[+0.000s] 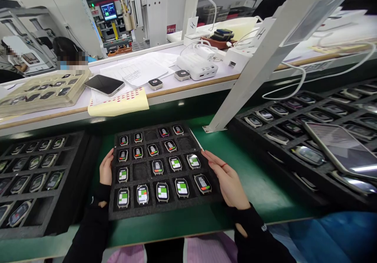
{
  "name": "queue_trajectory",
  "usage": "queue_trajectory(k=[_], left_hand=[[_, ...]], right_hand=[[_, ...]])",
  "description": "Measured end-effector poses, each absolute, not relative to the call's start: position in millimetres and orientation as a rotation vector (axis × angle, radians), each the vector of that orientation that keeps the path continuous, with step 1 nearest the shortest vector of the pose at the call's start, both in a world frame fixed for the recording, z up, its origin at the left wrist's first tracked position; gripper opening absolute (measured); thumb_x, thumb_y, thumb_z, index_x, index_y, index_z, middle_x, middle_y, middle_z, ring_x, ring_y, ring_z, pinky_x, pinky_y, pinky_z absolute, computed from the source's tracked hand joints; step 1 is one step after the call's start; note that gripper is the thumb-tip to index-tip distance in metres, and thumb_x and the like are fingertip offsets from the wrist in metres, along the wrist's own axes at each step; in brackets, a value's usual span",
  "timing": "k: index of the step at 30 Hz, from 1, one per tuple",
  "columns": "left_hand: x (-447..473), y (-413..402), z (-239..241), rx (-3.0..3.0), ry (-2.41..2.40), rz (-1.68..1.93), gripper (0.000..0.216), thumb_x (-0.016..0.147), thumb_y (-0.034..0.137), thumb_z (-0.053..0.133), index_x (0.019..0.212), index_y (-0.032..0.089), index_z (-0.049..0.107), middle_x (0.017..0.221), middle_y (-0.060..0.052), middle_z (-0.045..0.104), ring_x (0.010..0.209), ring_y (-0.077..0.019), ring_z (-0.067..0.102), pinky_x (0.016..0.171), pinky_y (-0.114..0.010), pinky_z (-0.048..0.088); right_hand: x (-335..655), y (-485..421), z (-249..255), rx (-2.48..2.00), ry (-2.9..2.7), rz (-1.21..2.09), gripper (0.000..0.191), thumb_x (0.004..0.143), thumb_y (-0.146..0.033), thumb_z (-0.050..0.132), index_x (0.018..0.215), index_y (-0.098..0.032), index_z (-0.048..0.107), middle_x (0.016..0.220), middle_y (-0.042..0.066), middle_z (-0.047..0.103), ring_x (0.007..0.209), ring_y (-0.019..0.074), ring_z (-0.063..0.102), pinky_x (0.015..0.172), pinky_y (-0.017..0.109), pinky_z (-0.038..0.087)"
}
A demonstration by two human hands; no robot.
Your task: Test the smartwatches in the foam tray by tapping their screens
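Between my two hands is a dark foam tray (134, 179) with rows of square pockets. Most pockets hold a smartwatch (162, 192) without a strap, its screen lit; a few pockets have no watch in them. Some screens show green and white blocks, others show white text with a red and green bar. My left hand (106, 168) grips the tray's left edge, fingers partly hidden behind it. Along the right edge, my right hand (228, 180) holds the tray, thumb and fingers lying against its side. The tray is over the green work surface (256, 176).
More foam trays of watches stand at the left (55, 212) and right (282, 168), with a tablet (344, 147) lying on the right one. A slanted white post (250, 72) rises behind my right hand. The shelf carries a phone (104, 85) and a white charger (197, 67). A person sits beyond.
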State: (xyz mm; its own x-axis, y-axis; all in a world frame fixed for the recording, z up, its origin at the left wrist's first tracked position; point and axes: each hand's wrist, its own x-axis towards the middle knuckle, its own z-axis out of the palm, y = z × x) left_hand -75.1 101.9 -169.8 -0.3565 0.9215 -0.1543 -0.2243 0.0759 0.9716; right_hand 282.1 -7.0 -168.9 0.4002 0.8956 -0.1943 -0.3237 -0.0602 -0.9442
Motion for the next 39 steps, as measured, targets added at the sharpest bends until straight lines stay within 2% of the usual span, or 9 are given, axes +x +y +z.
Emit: queue_trajectory(k=[7, 19, 24, 34, 39], left_hand=[[-76, 101, -170, 0.773, 1.372, 1.458, 0.054, 0.064, 0.031, 0.068, 0.114, 0.011, 0.068, 0.118, -0.013, 0.068, 0.122, -0.0338, 0.055, 0.109, -0.047, 0.039], [-77, 100, -169, 0.816, 1.393, 1.439, 0.054, 0.065, 0.030, 0.070, 0.116, 0.011, 0.067, 0.117, -0.013, 0.069, 0.119, -0.0318, 0.058, 0.109, -0.045, 0.040], [-77, 99, -170, 0.820, 1.387, 1.452, 0.051, 0.066, 0.028, 0.069, 0.114, 0.012, 0.068, 0.114, -0.012, 0.070, 0.116, -0.0312, 0.060, 0.108, -0.046, 0.041], [-83, 94, -177, 0.802, 1.361, 1.482, 0.049, 0.064, 0.028, 0.069, 0.111, 0.010, 0.069, 0.112, -0.013, 0.071, 0.113, -0.0299, 0.062, 0.107, -0.044, 0.042], [-83, 87, -178, 0.800, 1.358, 1.479, 0.050, 0.066, 0.029, 0.069, 0.112, 0.011, 0.069, 0.114, -0.013, 0.070, 0.113, -0.0301, 0.062, 0.106, -0.044, 0.042]], right_hand=[[280, -16, -168, -1.222, -0.571, 1.095, 0.042, 0.081, -0.042, 0.071, 0.119, -0.024, 0.066, 0.128, 0.005, 0.062, 0.128, 0.0295, 0.047, 0.113, 0.044, 0.036], [282, -17, -177, -1.194, -0.482, 1.077, 0.051, 0.077, -0.042, 0.076, 0.123, -0.023, 0.062, 0.132, 0.007, 0.058, 0.129, 0.0303, 0.047, 0.113, 0.045, 0.035], [282, -20, -178, -1.191, -0.533, 1.056, 0.046, 0.077, -0.039, 0.074, 0.120, -0.024, 0.063, 0.131, 0.005, 0.059, 0.131, 0.0298, 0.043, 0.113, 0.044, 0.037], [279, -25, -176, -1.169, -0.456, 1.087, 0.051, 0.071, -0.036, 0.079, 0.117, -0.023, 0.062, 0.131, 0.006, 0.059, 0.132, 0.0292, 0.043, 0.118, 0.045, 0.025], [281, -30, -179, -1.180, -0.480, 1.090, 0.050, 0.072, -0.037, 0.078, 0.118, -0.023, 0.062, 0.131, 0.005, 0.059, 0.132, 0.0293, 0.042, 0.118, 0.044, 0.024]])
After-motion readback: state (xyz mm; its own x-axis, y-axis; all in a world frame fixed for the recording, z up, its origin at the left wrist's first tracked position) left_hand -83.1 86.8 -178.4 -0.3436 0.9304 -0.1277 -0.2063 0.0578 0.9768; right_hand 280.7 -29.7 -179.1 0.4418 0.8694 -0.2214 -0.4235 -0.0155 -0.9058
